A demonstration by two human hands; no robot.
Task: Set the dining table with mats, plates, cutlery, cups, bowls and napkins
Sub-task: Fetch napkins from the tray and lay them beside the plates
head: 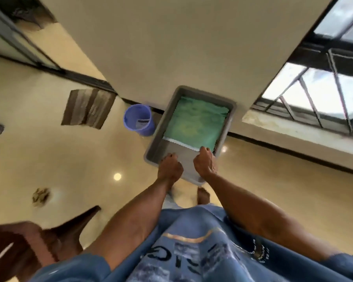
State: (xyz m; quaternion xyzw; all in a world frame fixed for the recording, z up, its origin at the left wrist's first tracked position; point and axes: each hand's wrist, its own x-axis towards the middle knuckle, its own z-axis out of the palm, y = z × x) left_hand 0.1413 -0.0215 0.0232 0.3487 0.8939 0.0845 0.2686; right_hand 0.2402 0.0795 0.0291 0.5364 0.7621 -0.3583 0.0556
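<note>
Green mats (194, 123) lie folded inside a grey tray (157, 137). Left hand (170, 168) and right hand (205, 162) both grip the tray's near rim, fingers curled over it.

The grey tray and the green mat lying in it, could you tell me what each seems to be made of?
The grey tray looks like moulded plastic, matte, with rounded corners and a rolled rim. The green mat looks like woven fabric, soft and dull, with a pale fringed edge; blur leaves the weave uncertain.

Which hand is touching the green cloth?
The right hand: its fingers reach the green cloth in the grey tray. The left hand grips only the tray's rim.
</note>
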